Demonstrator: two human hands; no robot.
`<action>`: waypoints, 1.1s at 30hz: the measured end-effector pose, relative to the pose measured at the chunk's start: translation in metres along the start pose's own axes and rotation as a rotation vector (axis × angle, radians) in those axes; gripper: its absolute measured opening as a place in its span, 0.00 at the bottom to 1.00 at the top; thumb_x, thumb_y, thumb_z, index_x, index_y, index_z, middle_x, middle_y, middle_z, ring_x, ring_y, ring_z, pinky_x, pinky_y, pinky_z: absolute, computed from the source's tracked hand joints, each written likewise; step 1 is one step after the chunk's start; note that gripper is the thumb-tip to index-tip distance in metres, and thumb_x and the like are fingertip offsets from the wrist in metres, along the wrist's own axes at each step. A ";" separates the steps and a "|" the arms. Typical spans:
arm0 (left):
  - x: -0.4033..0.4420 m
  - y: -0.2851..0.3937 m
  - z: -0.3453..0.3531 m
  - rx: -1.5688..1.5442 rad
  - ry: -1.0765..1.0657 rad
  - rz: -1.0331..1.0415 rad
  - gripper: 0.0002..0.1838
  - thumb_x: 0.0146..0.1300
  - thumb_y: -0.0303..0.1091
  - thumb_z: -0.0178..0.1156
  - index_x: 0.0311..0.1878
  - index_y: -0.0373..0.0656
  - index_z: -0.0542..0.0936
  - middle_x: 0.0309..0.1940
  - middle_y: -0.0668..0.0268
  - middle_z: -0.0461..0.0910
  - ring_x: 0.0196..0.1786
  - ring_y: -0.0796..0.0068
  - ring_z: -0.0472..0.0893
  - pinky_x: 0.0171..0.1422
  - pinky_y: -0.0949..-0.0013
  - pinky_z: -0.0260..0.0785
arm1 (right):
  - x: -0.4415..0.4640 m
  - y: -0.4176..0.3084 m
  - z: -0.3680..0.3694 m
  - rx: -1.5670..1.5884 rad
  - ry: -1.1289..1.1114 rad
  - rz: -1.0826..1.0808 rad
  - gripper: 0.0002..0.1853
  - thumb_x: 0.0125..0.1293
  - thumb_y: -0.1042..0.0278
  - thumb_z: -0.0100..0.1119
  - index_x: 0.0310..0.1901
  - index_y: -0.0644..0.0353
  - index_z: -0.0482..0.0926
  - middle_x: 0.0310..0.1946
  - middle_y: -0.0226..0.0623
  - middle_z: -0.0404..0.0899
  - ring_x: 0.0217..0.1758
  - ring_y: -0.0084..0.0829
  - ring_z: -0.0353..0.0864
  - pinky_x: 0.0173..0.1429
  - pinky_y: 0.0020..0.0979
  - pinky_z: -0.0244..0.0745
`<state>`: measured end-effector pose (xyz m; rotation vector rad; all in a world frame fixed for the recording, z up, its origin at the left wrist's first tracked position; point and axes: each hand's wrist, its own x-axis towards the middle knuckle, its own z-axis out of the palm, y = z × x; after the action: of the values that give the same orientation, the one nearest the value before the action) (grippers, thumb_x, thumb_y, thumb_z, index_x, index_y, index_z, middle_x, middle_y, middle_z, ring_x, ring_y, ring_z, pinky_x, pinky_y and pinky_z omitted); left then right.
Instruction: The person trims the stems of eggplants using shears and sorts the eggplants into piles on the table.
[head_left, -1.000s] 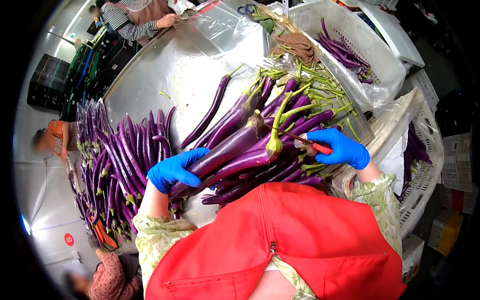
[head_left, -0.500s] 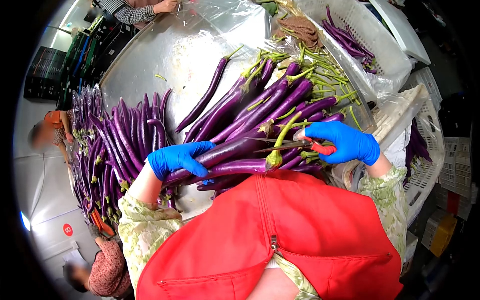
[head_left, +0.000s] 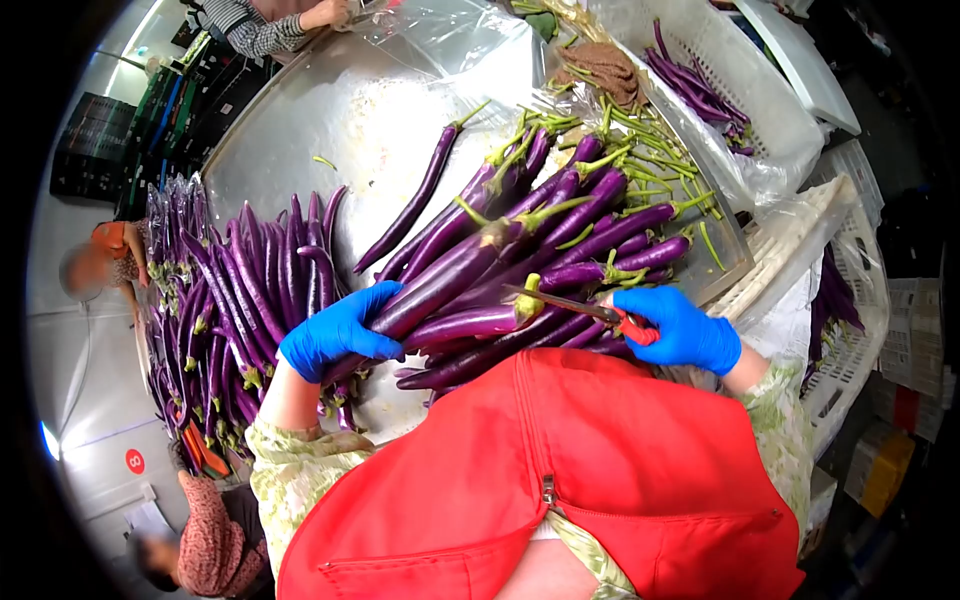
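Note:
My left hand (head_left: 345, 332), in a blue glove, is closed around long purple eggplants (head_left: 440, 285) and holds them at their lower ends. One held eggplant (head_left: 478, 325) has a short green stem stub at its cap; a longer stem shows on the one above. In my right hand (head_left: 680, 330), also gloved in blue, are red-handled scissors (head_left: 568, 303). Their blades point left and lie by the stub of the lower eggplant. A pile of eggplants with green stems (head_left: 590, 215) lies just beyond both hands on the metal table (head_left: 290, 140).
Another row of eggplants (head_left: 265, 260) lies to the left. Cut stems (head_left: 660, 150) and a brown cloth (head_left: 605, 72) are at the table's right edge, beside white crates (head_left: 770, 110) with eggplants. Other people stand at the left and far side, including a checked sleeve (head_left: 255, 30).
The lower held eggplant's long stem is now a short stub. My left hand has moved slightly left, the held eggplants have tilted upward, and the scissors have shifted slightly down and right.

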<state>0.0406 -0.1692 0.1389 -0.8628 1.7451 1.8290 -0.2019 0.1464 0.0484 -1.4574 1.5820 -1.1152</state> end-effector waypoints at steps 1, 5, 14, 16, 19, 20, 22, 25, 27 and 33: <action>-0.003 -0.004 -0.002 -0.026 0.027 0.028 0.41 0.43 0.26 0.71 0.64 0.35 0.65 0.51 0.65 0.74 0.51 0.75 0.73 0.56 0.73 0.67 | -0.005 -0.003 0.000 0.071 -0.013 0.117 0.28 0.50 0.78 0.58 0.57 0.63 0.71 0.28 0.34 0.73 0.26 0.21 0.69 0.34 0.25 0.69; -0.018 -0.013 -0.001 -0.139 0.145 0.119 0.45 0.40 0.24 0.72 0.65 0.36 0.64 0.52 0.64 0.73 0.54 0.74 0.72 0.61 0.71 0.64 | -0.008 -0.009 0.018 0.827 0.092 0.379 0.32 0.56 0.79 0.53 0.65 0.64 0.61 0.37 0.27 0.67 0.41 0.18 0.67 0.46 0.19 0.65; -0.019 -0.009 0.022 -0.107 0.066 0.205 0.43 0.40 0.26 0.73 0.64 0.37 0.65 0.54 0.64 0.72 0.57 0.74 0.70 0.66 0.69 0.60 | 0.019 0.005 0.027 0.772 0.119 0.324 0.29 0.57 0.78 0.54 0.63 0.66 0.61 0.37 0.28 0.69 0.42 0.17 0.67 0.49 0.20 0.65; -0.017 0.000 0.030 -0.047 0.045 0.171 0.43 0.41 0.27 0.73 0.64 0.37 0.65 0.54 0.64 0.72 0.57 0.74 0.71 0.66 0.69 0.60 | 0.025 0.004 0.026 0.732 0.141 0.298 0.28 0.57 0.78 0.54 0.61 0.66 0.62 0.37 0.28 0.69 0.41 0.18 0.67 0.48 0.21 0.66; -0.015 0.001 0.032 0.019 0.061 0.156 0.42 0.42 0.29 0.74 0.63 0.36 0.65 0.53 0.63 0.72 0.56 0.74 0.71 0.65 0.70 0.61 | 0.027 0.008 0.024 0.639 0.166 0.312 0.27 0.57 0.76 0.56 0.60 0.65 0.64 0.36 0.28 0.69 0.40 0.18 0.67 0.46 0.23 0.67; -0.015 0.000 0.032 0.024 0.068 0.153 0.42 0.42 0.29 0.74 0.63 0.37 0.65 0.52 0.63 0.73 0.56 0.74 0.71 0.64 0.70 0.61 | 0.027 0.010 0.024 0.615 0.168 0.330 0.27 0.57 0.76 0.56 0.60 0.65 0.64 0.36 0.28 0.69 0.39 0.18 0.67 0.46 0.23 0.68; -0.014 0.002 0.031 0.043 0.069 0.143 0.42 0.42 0.30 0.74 0.63 0.37 0.66 0.52 0.63 0.73 0.56 0.75 0.71 0.64 0.71 0.61 | 0.028 0.011 0.024 0.595 0.167 0.347 0.27 0.56 0.75 0.57 0.59 0.64 0.64 0.36 0.28 0.69 0.39 0.18 0.67 0.46 0.23 0.68; -0.014 0.005 0.033 0.077 0.060 0.133 0.43 0.42 0.31 0.74 0.64 0.37 0.65 0.52 0.63 0.73 0.55 0.75 0.71 0.63 0.71 0.62 | 0.029 0.010 0.023 0.614 0.165 0.361 0.27 0.57 0.74 0.57 0.59 0.64 0.65 0.36 0.28 0.70 0.39 0.19 0.68 0.46 0.24 0.68; -0.011 0.000 0.032 0.086 0.065 0.146 0.43 0.42 0.32 0.74 0.64 0.37 0.65 0.51 0.63 0.73 0.54 0.75 0.71 0.62 0.71 0.63 | 0.030 0.005 0.021 0.633 0.166 0.388 0.25 0.57 0.73 0.57 0.58 0.65 0.66 0.37 0.28 0.71 0.39 0.19 0.68 0.46 0.24 0.68; -0.013 -0.006 0.025 0.262 0.075 0.204 0.42 0.48 0.35 0.71 0.66 0.37 0.63 0.50 0.61 0.74 0.49 0.74 0.74 0.53 0.72 0.70 | 0.026 0.037 0.030 0.650 0.376 0.392 0.27 0.59 0.72 0.57 0.61 0.66 0.67 0.48 0.33 0.75 0.33 0.16 0.71 0.34 0.19 0.66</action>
<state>0.0514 -0.1425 0.1438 -0.6775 2.1297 1.6549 -0.1920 0.1160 0.0043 -0.5090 1.4529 -1.5234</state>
